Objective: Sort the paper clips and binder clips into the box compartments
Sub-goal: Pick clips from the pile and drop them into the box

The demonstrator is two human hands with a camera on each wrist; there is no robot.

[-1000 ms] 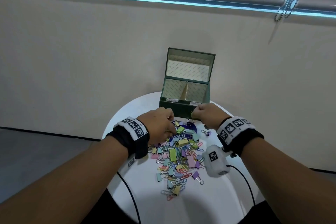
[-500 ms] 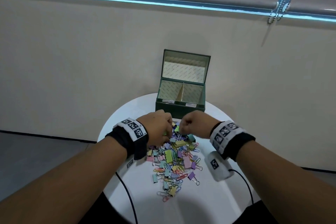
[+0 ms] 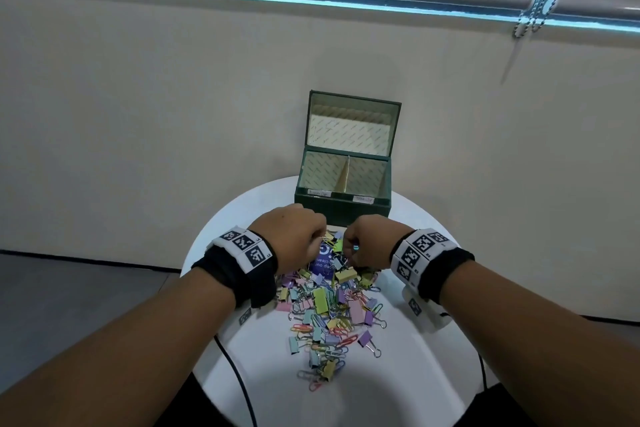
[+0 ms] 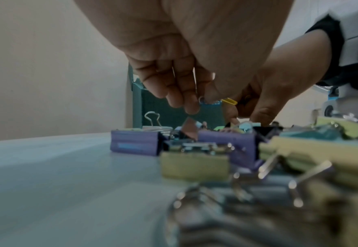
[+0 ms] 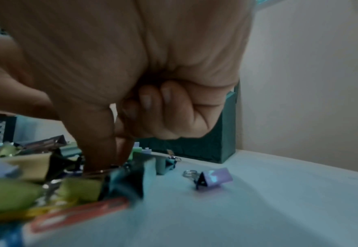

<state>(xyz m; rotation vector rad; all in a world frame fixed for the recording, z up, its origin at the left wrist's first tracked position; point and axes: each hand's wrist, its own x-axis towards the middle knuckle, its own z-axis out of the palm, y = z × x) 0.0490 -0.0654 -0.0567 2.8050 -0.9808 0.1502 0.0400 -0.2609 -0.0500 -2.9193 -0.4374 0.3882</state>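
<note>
A heap of pastel binder clips and coloured paper clips (image 3: 329,305) lies on the round white table (image 3: 408,388). The green box (image 3: 343,210) stands open behind the heap, with two compartments and a divider (image 3: 346,175). My left hand (image 3: 298,239) hovers over the heap's far end, fingers curled. It pinches a yellow paper clip (image 4: 229,101) at the thumb tip, beside a silver wire loop. My right hand (image 3: 367,243) is just to its right. Its thumb and forefinger (image 5: 98,150) dig into the heap and pinch a binder clip's wire handle (image 5: 102,170); the other fingers are curled.
A blue printed wrapper (image 3: 322,262) lies under the clips between my hands. One purple binder clip (image 5: 214,178) sits apart on the table right of the heap. The wall rises close behind the box. Black cables (image 3: 239,381) run off the table's near edge.
My right hand has come back from the box front and dropped left onto the heap. The left hand stayed over the far end, and the two hands now sit close together.
</note>
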